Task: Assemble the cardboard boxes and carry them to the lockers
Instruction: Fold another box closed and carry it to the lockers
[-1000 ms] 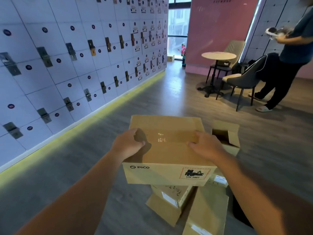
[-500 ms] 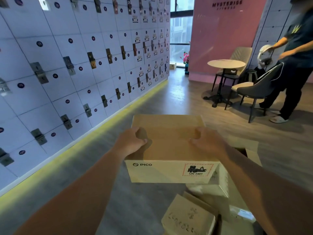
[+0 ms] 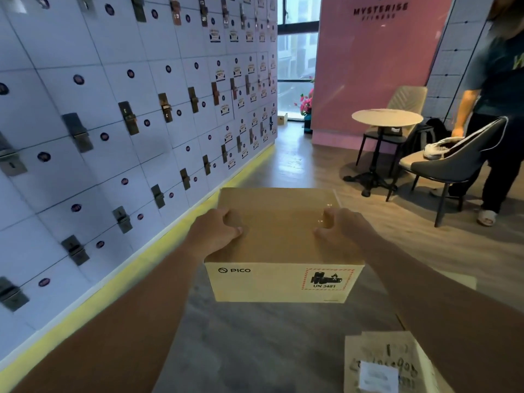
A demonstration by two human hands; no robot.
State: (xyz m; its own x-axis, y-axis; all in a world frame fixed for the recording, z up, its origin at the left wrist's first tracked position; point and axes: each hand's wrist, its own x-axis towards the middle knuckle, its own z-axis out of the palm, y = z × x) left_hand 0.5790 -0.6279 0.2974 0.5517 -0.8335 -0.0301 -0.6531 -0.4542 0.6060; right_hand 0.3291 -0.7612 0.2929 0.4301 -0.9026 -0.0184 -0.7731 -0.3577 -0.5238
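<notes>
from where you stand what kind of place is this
Most likely a gym or fitness club's locker area. A wall of numbered lockers with latches runs down the left, the pink wall reads "MYSTERISE" with what looks like "FITNESS", and a round café table with chairs forms a small lounge.

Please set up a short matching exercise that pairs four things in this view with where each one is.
Things:
1. PICO box
2. lockers
3. round table
4. labelled box

Places:
A. along the left wall
B. bottom right, on the floor
C. held between the left hand and right hand
D. beside the chairs, before the pink wall

Pairs: 1-C, 2-A, 3-D, 4-B
</notes>
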